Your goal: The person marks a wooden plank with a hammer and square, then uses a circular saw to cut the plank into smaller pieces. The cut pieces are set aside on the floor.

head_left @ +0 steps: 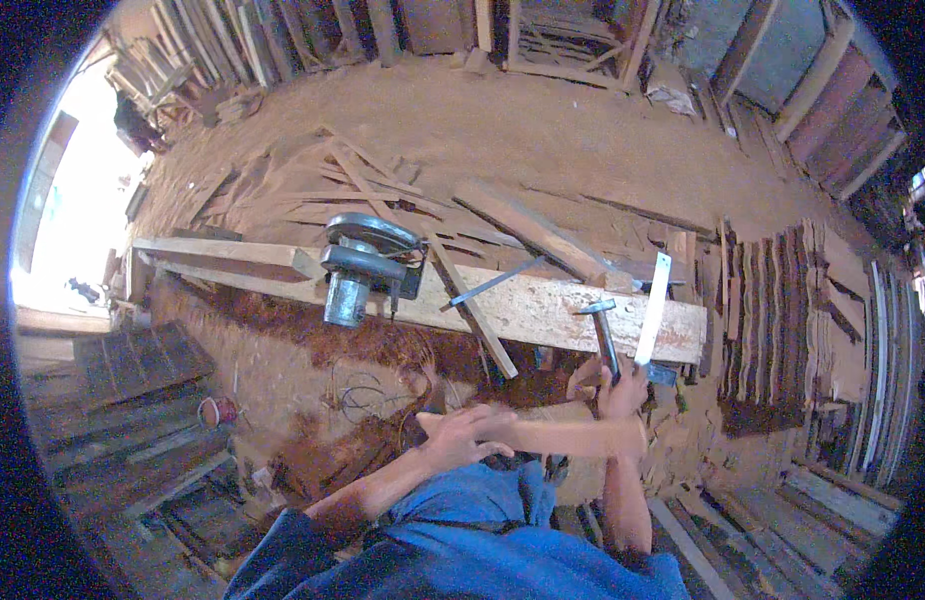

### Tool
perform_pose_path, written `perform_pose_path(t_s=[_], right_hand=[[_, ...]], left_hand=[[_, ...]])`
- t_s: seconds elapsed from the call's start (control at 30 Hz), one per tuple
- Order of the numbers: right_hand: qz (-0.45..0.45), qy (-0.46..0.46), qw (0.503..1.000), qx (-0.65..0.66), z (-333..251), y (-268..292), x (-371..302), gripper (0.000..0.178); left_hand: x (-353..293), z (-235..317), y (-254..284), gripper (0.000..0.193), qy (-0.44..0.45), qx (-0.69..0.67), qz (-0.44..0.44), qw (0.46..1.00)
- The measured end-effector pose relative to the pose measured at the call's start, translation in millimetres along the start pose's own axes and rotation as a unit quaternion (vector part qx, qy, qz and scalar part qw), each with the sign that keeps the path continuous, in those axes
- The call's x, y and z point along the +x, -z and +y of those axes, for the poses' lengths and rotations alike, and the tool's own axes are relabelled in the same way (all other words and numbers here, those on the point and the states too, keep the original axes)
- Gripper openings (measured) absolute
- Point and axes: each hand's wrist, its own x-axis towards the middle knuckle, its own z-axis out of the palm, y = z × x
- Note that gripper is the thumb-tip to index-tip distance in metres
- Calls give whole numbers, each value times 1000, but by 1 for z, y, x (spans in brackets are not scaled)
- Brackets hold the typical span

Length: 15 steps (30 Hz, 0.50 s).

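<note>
My left hand (465, 437), slightly blurred, is closed on a short pale wooden board (573, 437) held in front of my body. The board's right end crosses in front of my right wrist. Beyond it, my right hand (623, 394) is closed at the lower handle of a hammer (605, 335), whose head points away from me above the workbench beam. Right beside that hand is a try square (657, 300) with a long pale metal blade and a blue stock. Part of the right hand's grip is hidden.
A circular saw (359, 268) rests on the long thick beam (563, 300). A thin wooden strip (473, 310) and a narrow grey bar (498, 281) lie across it. Scrap wood and sawdust cover the floor behind. Stacked slats (773, 320) stand right; a reddish tin (217, 412) sits left.
</note>
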Motion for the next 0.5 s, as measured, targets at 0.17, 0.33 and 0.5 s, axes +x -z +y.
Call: perform_pose_path(t_s=[0.17, 0.33, 0.5], right_hand=[[-482, -300, 667, 482, -26, 77, -65, 52], [-492, -315, 560, 588, -33, 133, -118, 57], [-373, -295, 713, 515, -21, 147, -132, 58]], left_hand=[[30, 14, 8, 57, -190, 34, -121, 974], [53, 23, -4, 51, -325, 91, -93, 937], [69, -40, -14, 49, -92, 66, 156, 981]])
